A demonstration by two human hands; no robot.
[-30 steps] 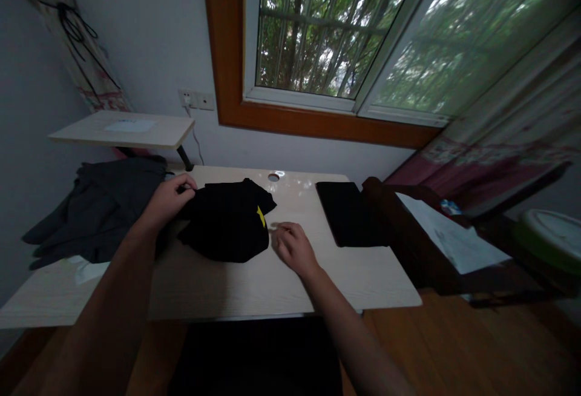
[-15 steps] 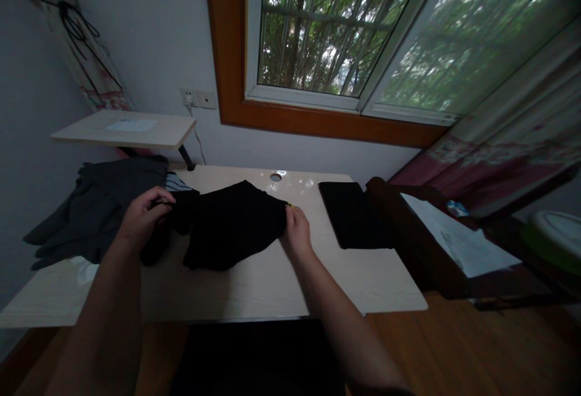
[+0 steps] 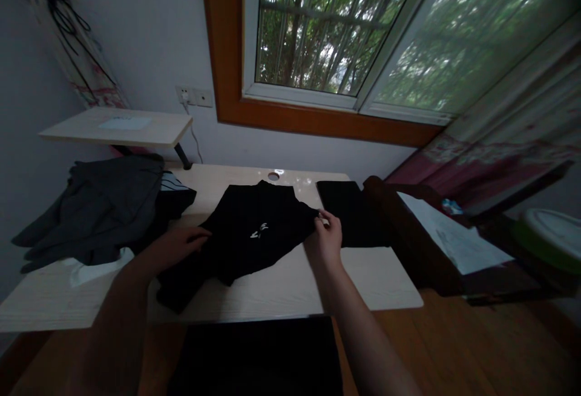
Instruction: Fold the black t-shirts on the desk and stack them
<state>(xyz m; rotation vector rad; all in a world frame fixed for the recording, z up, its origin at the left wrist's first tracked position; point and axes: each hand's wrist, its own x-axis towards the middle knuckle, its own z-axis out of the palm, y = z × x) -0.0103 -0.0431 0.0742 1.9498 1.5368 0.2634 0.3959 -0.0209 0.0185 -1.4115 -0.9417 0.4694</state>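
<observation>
Garment (image 3: pixel 240 238), black with a white print (image 3: pixel 259 231), is lying spread across the pale table (image 3: pixel 376 281) at the centre of the frame, a bare hand at either side. Right of centre, the right hand (image 3: pixel 328 235) is pinching the garment's right-hand corner between thumb and fingers, a hold that is probably drawing the cloth out flat and leaving the print showing. Left of centre, the left hand (image 3: pixel 179 244) is meeting the opposite edge, likely steadying it; whether those fingers are gripping is impossible to tell in the dim light. A folded black cloth (image 3: pixel 356 217) is sitting just beyond the right hand, presumably placed there to avoid mixing with the loose clothes. At left of the frame, a gray cloth heap (image 3: pixel 111 205), a striped cloth (image 3: pixel 170 181) and a crumpled white item (image 3: pixel 102 270) are crowding the left hand's side, limiting room there. A low shelf (image 3: pixel 163 129) is overhanging the heap at upper left.
</observation>
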